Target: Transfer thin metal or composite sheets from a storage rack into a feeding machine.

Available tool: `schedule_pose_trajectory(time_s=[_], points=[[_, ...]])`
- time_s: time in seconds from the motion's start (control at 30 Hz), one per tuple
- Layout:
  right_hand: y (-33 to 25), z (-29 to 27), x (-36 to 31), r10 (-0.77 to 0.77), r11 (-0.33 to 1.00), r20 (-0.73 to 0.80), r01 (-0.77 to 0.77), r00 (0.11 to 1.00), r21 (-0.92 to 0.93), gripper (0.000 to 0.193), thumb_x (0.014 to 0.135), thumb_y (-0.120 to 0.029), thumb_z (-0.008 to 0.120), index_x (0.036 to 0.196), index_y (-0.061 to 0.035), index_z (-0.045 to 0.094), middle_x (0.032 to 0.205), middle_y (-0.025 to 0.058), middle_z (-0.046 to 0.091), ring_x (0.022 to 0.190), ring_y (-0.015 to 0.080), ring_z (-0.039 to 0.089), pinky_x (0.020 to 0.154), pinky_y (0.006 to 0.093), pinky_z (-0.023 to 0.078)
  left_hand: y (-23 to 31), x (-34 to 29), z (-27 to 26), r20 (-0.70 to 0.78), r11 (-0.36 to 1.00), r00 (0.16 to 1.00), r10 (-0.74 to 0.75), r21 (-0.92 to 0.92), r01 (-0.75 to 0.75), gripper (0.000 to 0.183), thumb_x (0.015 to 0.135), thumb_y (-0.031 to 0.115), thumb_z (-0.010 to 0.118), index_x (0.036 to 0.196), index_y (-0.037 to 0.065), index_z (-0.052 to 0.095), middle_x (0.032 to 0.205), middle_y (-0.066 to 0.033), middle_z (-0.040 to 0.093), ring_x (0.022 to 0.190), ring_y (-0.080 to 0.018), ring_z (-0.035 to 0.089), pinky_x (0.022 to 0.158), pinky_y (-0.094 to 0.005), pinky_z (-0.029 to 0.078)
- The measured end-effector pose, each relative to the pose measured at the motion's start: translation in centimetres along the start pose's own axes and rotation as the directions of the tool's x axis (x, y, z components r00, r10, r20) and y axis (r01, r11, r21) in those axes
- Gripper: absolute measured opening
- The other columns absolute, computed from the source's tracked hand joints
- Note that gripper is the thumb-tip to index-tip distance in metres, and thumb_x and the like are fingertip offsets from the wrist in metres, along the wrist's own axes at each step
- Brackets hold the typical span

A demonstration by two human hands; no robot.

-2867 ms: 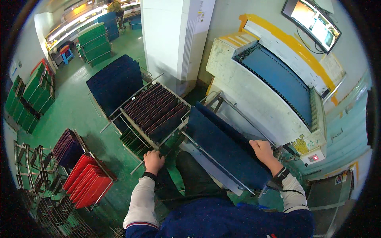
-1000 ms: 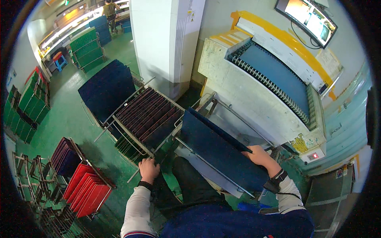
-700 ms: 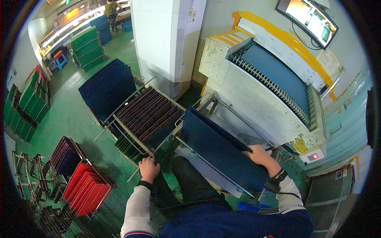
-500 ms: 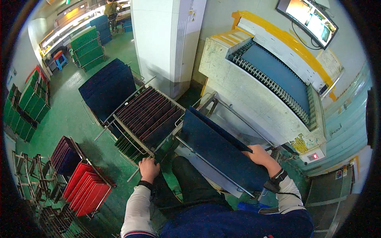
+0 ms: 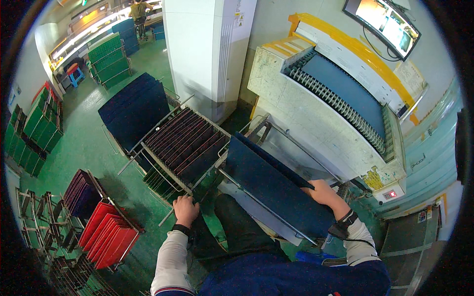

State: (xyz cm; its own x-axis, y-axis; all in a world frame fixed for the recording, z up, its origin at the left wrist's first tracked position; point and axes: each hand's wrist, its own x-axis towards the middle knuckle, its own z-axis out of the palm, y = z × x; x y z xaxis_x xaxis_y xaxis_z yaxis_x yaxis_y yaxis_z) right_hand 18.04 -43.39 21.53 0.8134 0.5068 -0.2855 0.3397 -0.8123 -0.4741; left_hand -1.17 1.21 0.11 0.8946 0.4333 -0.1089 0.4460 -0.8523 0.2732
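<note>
— Gripped what?
— With the right hand (image 5: 323,193), clamped on the blue panel (image 5: 271,185) at its top edge; with the left hand (image 5: 186,212), curled near the filled rack (image 5: 167,170), couldn't tell whether holding.
— Stood where?
— Upright, near side of the machine (image 5: 316,111). Best pinched lightly.

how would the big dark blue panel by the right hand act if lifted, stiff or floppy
The dark blue panel is probably stiff: it stands on edge with no obvious sag. It may be fairly light for its size, since its upper edge looks thin. It would likely tip if stood alone, being broad but narrow on edge beside the metal rail.
</note>
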Motion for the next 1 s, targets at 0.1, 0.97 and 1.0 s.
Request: schedule_pose_trajectory(time_s=[0.1,0.97,1.0], points=[[0.44,0.25,0.08,-0.009,1.000,-0.006,0.009,1.000,0.011,0.042,0.093,-0.043,0.064,0.103,-0.0032,0.070,0.092,0.0281,0.067,0.090,0.0468,0.065,0.076,0.0488,0.050,0.02,0.02,-0.02,0.006,1.000,1.000,-0.001,0.001,0.001,0.035,0.079,0.034,0.070,0.103,0.008,0.074,0.109,-0.0086,0.070,0.113,-0.0288,0.058,0.097,-0.0461,0.043],[0.14,0.13,0.04,-0.023,1.000,-0.010,0.023,1.000,0.000,0.039,0.093,-0.041,0.064,0.104,-0.0040,0.071,0.093,0.0281,0.067,0.091,0.0469,0.065,0.076,0.0490,0.050,0.05,-0.22,0.17,-0.096,0.999,0.995,0.036,-0.007,-0.036,0.030,0.078,0.032,0.071,0.095,0.008,0.074,0.102,-0.0083,0.070,0.108,-0.0293,0.059,0.093,-0.0463,0.043],[0.15,0.13,0.04,-0.023,1.000,-0.009,0.023,1.000,0.005,0.039,0.093,-0.041,0.064,0.103,-0.0038,0.071,0.093,0.0281,0.067,0.091,0.0470,0.065,0.076,0.0489,0.050,0.13,-0.20,0.05,-0.078,1.000,0.997,0.029,-0.003,-0.029,0.030,0.078,0.032,0.071,0.096,0.008,0.074,0.103,-0.0082,0.070,0.109,-0.0292,0.059,0.093,-0.0463,0.043]])
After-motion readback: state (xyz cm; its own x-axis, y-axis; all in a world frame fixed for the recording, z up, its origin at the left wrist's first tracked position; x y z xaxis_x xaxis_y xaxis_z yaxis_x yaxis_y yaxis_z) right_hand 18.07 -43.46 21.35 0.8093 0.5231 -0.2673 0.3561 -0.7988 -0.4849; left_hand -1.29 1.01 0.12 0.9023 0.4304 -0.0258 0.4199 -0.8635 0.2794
